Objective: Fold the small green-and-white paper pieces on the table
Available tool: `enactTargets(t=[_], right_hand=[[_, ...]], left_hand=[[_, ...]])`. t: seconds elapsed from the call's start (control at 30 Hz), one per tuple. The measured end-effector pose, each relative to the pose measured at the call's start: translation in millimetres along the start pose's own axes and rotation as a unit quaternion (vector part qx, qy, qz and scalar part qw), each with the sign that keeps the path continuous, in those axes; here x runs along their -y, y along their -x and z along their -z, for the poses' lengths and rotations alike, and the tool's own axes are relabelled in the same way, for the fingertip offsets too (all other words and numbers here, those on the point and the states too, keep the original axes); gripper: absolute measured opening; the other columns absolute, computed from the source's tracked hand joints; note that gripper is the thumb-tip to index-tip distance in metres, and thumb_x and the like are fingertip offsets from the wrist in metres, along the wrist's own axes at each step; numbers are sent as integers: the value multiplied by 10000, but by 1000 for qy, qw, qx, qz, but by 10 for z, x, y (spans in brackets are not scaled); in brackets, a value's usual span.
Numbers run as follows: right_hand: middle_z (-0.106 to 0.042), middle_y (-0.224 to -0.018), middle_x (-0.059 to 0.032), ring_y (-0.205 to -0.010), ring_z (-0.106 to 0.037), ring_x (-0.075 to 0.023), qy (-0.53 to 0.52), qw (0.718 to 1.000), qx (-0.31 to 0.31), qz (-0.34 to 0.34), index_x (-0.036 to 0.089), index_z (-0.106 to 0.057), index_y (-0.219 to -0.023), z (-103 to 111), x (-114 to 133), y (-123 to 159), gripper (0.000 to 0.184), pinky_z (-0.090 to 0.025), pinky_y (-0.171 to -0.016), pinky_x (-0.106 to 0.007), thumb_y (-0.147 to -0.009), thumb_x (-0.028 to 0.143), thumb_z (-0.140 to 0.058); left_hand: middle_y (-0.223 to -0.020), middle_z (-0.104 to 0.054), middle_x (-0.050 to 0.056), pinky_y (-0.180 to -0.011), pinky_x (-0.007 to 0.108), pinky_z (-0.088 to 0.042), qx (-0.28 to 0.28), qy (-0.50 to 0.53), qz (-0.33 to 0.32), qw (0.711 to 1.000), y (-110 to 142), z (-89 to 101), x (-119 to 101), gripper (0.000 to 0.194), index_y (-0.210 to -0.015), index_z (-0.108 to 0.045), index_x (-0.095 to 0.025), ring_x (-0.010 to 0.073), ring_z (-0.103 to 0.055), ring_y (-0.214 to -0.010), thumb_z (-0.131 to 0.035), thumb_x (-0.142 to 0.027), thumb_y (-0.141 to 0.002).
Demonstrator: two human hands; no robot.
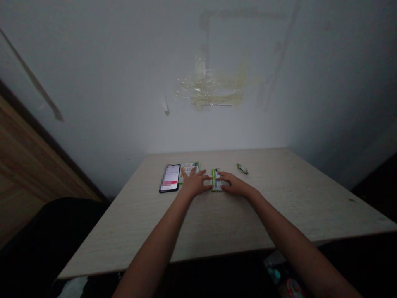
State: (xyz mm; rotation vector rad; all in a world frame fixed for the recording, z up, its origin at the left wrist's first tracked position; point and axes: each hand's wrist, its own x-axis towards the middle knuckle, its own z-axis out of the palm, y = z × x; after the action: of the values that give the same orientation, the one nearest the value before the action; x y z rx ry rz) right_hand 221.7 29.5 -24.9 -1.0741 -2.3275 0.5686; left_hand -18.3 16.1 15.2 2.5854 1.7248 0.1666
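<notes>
A small green and white printed packet or folded paper lies flat on the table between my hands. My left hand has its fingers spread, and its thumb and a fingertip reach the packet's left edge. Its other fingers stretch over a colourful printed sheet or booklet, partly covering it. From the other side, my right hand rests its outstretched fingers and thumb on the packet's right part. Whether the packet is a folded leaflet or a sachet I cannot tell.
A smartphone with a lit screen lies left of the printed sheet. Beyond my right hand is a small crumpled green wrapper. The pale wooden table meets a wall with tape remnants. Dim items sit below its front edge.
</notes>
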Motion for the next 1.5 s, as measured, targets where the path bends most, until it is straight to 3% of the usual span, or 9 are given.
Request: enactTargets(t=[0.27, 0.67, 0.8, 1.03, 1.2, 1.5], right_hand=[[-380, -1549, -109, -1430, -356, -286, 1, 999, 32, -25, 240, -617, -1312, 25, -33, -6, 559, -256, -1191, -498, -763, 248, -719], [-346, -1570, -85, -1445, -328, -274, -10, 999, 35, -5, 262, -595, -1334, 29, -65, 10, 593, -245, -1197, -494, -756, 262, -730], [-366, -1559, -92, -1433, -350, -275, -14, 1000, 15, 7, 257, -599, -1327, 6, -78, 30, 563, -253, -1189, -502, -775, 265, -711], [-535, -1439, -79, -1349, -472, -226, -17, 998, -64, -10, 241, -706, -1162, -109, -114, -35, 312, -326, -1159, -453, -930, 238, -497], [-619, -1340, -65, -1267, -548, -231, 4, 996, -89, -31, 253, -738, -1064, -125, -78, -80, 250, -380, -1117, -444, -889, 218, -563], [-625, -1326, -78, -1264, -546, -239, 11, 995, -98, -33, 232, -720, -1083, -145, -101, -84, 276, -374, -1117, -441, -835, 195, -607]], left_hand=[[-1552, -401, -57, -988, 856, 81, 1, 4, -4, 1000, 1, 4, 13, 499, -1252, -602, -479, 442, -179, -1461, -517, -710, -818], [-1550, -406, -54, -1002, 838, 98, -23, 20, -7, 1000, 30, -51, 23, 528, -1240, -606, -480, 423, -208, -1455, -514, -752, -797], [-1549, -405, -56, -1014, 834, 80, -26, 25, -5, 999, 32, -69, 20, 504, -1236, -604, -490, 413, -224, -1451, -522, -737, -804], [-1560, -389, -56, -1009, 831, 93, -15, 24, -6, 1000, 41, -15, -11, 501, -1250, -595, -490, 408, -210, -1454, -534, -721, -810], [-1570, -370, -54, -1023, 822, 77, -4, 20, -2, 1000, 35, 3, -17, 516, -1261, -589, -496, 416, -196, -1456, -528, -730, -805], [-1581, -348, -43, -1015, 834, 38, 11, 14, 3, 1000, 41, 24, -19, 542, -1284, -570, -500, 426, -187, -1456, -518, -741, -802]])
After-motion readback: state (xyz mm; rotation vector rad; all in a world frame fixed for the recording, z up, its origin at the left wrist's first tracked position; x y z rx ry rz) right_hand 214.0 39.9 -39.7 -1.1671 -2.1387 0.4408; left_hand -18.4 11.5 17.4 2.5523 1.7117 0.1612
